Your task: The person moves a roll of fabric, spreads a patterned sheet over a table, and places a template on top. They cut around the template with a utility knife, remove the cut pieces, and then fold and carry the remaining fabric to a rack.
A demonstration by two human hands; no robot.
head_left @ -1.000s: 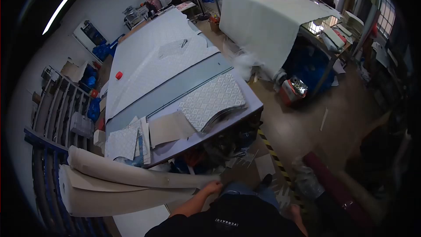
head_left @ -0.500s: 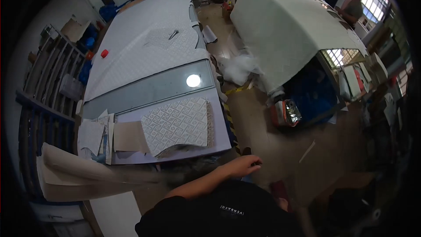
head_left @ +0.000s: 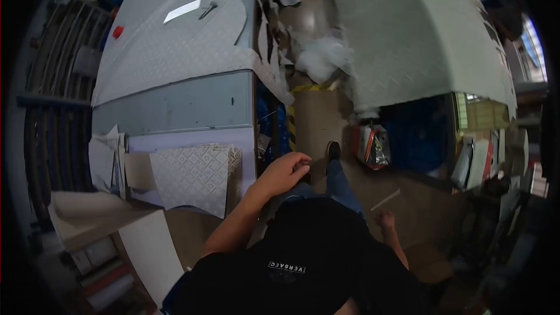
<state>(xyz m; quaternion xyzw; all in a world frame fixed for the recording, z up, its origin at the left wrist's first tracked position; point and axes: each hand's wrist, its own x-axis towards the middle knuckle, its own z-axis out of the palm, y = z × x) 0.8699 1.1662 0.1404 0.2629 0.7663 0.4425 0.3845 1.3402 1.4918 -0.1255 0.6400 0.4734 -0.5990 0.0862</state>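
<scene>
My left hand (head_left: 286, 174) is in front of my body, fingers loosely bent and thumb apart, with nothing in it. Near its wrist is the right edge of a table (head_left: 247, 172). A stack of patterned cream fabric pieces (head_left: 192, 176) lies on that table, to the left of the hand, and droops over the front edge. My right hand (head_left: 385, 219) hangs low by my right side, small and dim, its fingers loosely bent and nothing visible in it. Beyond it, a pale strip (head_left: 385, 199) lies on the floor.
Quilted white fabric (head_left: 175, 38) covers the left table, with a metal tool (head_left: 207, 10) and a red round object (head_left: 118, 32) on it. Pale fabric drapes a second table (head_left: 402, 35) at right. White fluffy stuffing (head_left: 324, 58) and a foil-like package (head_left: 373, 147) sit by the aisle (head_left: 318, 111).
My view has tilted down and moved forward along the tables. A stepping foot now shows in the aisle. My left hand has risen beside the table edge, and my right hand has swung into clearer view.
</scene>
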